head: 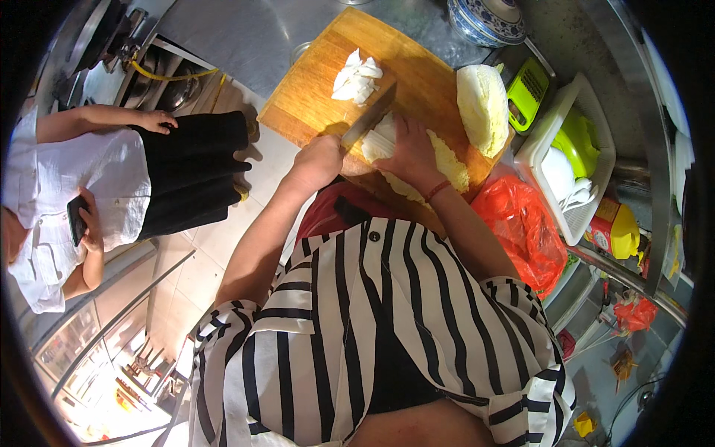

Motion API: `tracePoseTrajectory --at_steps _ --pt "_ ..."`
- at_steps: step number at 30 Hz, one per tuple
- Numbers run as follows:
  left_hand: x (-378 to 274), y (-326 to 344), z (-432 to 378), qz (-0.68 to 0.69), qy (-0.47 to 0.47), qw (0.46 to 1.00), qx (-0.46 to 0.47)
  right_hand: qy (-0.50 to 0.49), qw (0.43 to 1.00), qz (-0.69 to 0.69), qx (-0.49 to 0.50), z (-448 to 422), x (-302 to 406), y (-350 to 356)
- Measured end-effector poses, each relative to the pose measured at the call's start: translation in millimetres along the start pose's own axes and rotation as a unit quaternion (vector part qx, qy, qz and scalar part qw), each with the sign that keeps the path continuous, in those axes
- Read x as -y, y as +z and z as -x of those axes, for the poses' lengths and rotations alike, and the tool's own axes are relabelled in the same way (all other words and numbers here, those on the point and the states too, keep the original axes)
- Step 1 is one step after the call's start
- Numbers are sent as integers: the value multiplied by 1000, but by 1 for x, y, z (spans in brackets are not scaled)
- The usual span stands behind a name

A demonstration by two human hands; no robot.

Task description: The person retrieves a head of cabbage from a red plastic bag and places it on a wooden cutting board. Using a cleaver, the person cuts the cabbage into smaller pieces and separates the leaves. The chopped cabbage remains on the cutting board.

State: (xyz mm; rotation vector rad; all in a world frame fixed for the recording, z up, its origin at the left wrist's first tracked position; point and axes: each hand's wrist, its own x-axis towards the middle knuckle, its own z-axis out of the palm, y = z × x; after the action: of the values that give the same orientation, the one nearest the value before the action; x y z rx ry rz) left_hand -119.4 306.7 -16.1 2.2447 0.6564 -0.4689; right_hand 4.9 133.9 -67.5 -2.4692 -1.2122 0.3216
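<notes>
My left hand [319,163] grips a kitchen knife [370,116], its blade angled away across the wooden cutting board [301,92]. Under the fingers of my right hand [410,152], which wears a red cord bracelet, lies a piece of napa cabbage [380,142] with white stalk and yellowish leaf [451,162]. The blade stands right beside the stalk's cut end. Beyond the knife sits a small heap of chopped white pieces [356,78]. A larger cabbage portion [481,109] rests at the board's right edge.
Right of the board are a green grater [526,92], a white plastic basket [581,106] holding dishes and spoons, and a red plastic bag [519,234]. A blue-and-white lidded bowl [485,25] stands behind. At left, another person [84,190] holds a phone [76,220].
</notes>
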Motion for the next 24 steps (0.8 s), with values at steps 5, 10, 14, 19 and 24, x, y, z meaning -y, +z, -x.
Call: tracePoseTrajectory --at_steps 5,10,14,19,24 --pt "-6 -1 2 -5 -9 1000 -10 5 1000 5 7 -1 2 -1" --pt "-6 -1 5 -16 -10 1000 -3 14 1000 -1 13 -1 4 -3" --pt "-10 -7 7 21 -29 999 22 1 997 69 -25 5 12 -17" --pt "-10 -1 10 57 -44 997 17 -78 995 -26 -54 17 6 -42" --pt "-22 1 18 -13 -14 1000 -14 -158 983 -90 -14 28 -11 -27"
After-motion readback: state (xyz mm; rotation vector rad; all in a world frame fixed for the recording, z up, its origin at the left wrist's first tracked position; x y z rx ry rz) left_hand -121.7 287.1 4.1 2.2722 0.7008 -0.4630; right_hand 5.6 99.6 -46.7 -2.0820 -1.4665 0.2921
